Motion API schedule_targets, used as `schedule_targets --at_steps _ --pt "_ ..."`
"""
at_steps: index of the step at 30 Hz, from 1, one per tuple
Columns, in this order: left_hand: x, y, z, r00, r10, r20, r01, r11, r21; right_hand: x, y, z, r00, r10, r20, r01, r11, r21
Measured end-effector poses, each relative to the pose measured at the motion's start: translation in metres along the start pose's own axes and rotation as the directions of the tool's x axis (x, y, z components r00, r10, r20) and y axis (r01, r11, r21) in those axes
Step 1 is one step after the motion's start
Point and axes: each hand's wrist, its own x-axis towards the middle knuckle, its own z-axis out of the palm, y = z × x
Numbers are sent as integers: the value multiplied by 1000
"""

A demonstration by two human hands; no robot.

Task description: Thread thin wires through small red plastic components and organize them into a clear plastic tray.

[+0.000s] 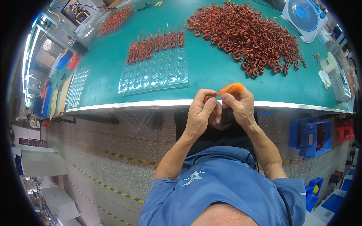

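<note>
Just over the table's near edge, my left hand [199,113] is closed in a pinch on a small ring coil [207,98] wound with copper-coloured wire. My right hand [241,108] is closed close beside it, thumb against index finger, at the thin wire lead [218,93] that sticks out from the coil. An orange cover [232,88] sits over the right index finger. Beyond my hands, to the left, lies a clear plastic tray [151,81] with round pockets; its far rows hold similar coils [155,45]. A big heap of coils [243,35] spreads at the far right.
The green table [102,81] has a metal front edge [294,107]. A second filled tray [116,22] and pliers [150,5] lie at the back left. A blue-white fan [302,17] stands at the back right. Blue crates [316,138] sit on the floor to the right.
</note>
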Motion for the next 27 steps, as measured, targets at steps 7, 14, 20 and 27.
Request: schedule_targets --at_steps 7,14,20,27 --pt "-9 -3 30 998 -18 -68 -4 948 -317 -15 -3 6 947 -287 -148 259 949 -181" --pt "-14 -3 24 991 -101 -89 76 963 -257 -13 -8 -15 995 47 86 -43 998 -44" --pt "-18 -3 26 989 65 -134 -38 981 189 -16 -16 -6 993 111 -37 -114 989 -90" --pt "-21 -9 19 969 205 -135 -114 864 490 -9 -10 -2 984 178 -24 -177 983 37"
